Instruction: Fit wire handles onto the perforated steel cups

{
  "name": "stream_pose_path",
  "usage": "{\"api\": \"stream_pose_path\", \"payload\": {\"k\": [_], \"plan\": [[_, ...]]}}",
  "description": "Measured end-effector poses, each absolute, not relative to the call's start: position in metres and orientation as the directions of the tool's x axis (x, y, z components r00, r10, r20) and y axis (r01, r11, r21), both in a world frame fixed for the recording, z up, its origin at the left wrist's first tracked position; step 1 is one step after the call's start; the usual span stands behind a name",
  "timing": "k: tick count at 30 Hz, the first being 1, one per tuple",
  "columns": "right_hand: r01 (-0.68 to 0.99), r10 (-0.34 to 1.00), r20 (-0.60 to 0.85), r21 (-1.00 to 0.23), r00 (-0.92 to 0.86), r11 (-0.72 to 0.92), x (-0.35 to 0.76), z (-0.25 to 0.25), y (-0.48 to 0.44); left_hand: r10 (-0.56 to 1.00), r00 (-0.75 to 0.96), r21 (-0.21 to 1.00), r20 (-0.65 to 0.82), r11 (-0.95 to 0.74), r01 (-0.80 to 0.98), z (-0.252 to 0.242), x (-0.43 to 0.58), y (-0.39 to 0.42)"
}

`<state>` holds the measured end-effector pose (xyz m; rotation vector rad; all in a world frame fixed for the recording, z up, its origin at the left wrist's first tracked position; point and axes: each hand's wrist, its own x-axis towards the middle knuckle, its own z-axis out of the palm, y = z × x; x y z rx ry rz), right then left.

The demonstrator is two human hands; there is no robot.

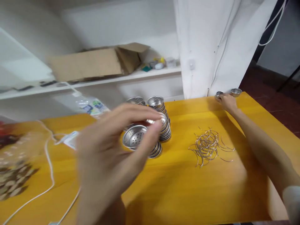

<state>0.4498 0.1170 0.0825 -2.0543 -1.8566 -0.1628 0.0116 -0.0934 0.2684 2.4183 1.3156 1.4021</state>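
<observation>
My left hand [112, 147] is large in the foreground, blurred, with thumb and forefinger curved together in a pinch. Whatever lies between their tips, if anything, is too small to make out. Behind it stand stacks of perforated metal cups [134, 137], partly covered by my fingers. My right hand [227, 101] reaches to the far right end of the table, its fingers closed on a small metal cup [219, 93]. Just right of that hand sits another metal cup [235, 92]. A tangled pile of thin curved wires [207, 145] lies between my two arms.
The yellow table [178, 187] meets a white wall at the back. White cables [50, 165] cross its left side, near a plastic bag [25, 147] and a heap of small brownish pieces [14, 181]. A cardboard box [89, 64] rests on the shelf above.
</observation>
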Motion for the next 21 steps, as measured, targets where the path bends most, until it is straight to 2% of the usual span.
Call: {"api": "stream_pose_path", "payload": {"k": [2,3,5,8,12,15,21], "plan": [[0.974,0.928,0.37,-0.222,0.04,0.047,0.415,0.102,0.09,0.595,0.459,0.376,0.659,-0.79,0.485,0.252,0.024,-0.079],[0.942,0.909,0.418,-0.299,-0.013,0.15,0.394,0.113,0.073,0.556,0.587,0.354,0.589,-0.83,0.431,0.241,0.029,-0.068],[0.844,0.871,0.483,-0.428,-0.09,0.324,0.349,0.136,0.034,0.532,0.685,0.34,0.498,-0.846,0.41,0.217,0.04,-0.044],[0.701,0.803,0.535,-0.467,-0.262,0.539,0.292,0.161,-0.017,0.57,0.641,0.341,0.514,-0.822,0.457,0.185,0.058,-0.019],[0.554,0.737,0.546,-0.498,-0.398,0.668,0.266,0.176,-0.039,0.605,0.524,0.298,0.6,-0.777,0.555,0.177,0.066,-0.016],[0.478,0.708,0.541,-0.523,-0.454,0.706,0.272,0.178,-0.034,0.609,0.527,0.256,0.593,-0.763,0.593,0.191,0.056,-0.022],[0.366,0.697,0.534,-0.6,-0.479,0.711,0.27,0.171,-0.031,0.618,0.512,0.318,0.596,-0.768,0.556,0.196,0.048,-0.024]]}}
